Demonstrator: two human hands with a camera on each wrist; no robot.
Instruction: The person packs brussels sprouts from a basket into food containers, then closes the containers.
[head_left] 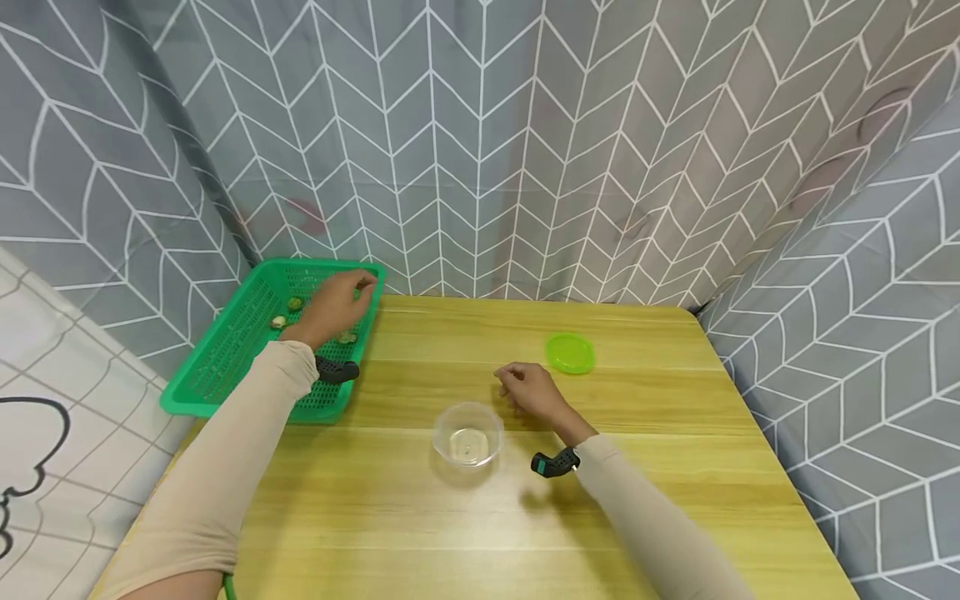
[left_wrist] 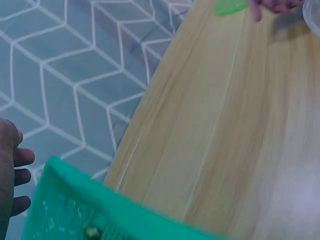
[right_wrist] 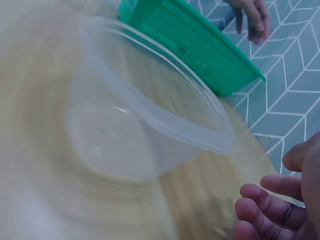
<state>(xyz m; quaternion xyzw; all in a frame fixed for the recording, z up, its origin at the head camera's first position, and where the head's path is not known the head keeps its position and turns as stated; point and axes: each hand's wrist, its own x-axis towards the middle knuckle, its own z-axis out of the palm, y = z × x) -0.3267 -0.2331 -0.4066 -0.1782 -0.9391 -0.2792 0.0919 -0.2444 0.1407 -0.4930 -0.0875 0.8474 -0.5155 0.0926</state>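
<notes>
My left hand (head_left: 336, 305) hovers over the right part of a green plastic basket (head_left: 217, 367), its fingers loosely bent. Nothing shows between those fingers (left_wrist: 21, 176) in the left wrist view. Under and beside this hand, a few small lumpy pieces lie in the basket, among them a green one (head_left: 296, 304) and a whitish one (head_left: 278, 322). Just right of a clear round plastic container (head_left: 468, 446), my right hand (head_left: 531, 390) hangs over the table with relaxed fingers and no object in them. The container stands upright, without a lid on it.
A bright green round lid (head_left: 570, 353) lies on the wooden table (head_left: 637, 517), beyond my right hand. Patterned grey curtains (head_left: 480, 150) hang along the back and right edges. The basket sits at the table's far left corner, its raised rim around the pieces.
</notes>
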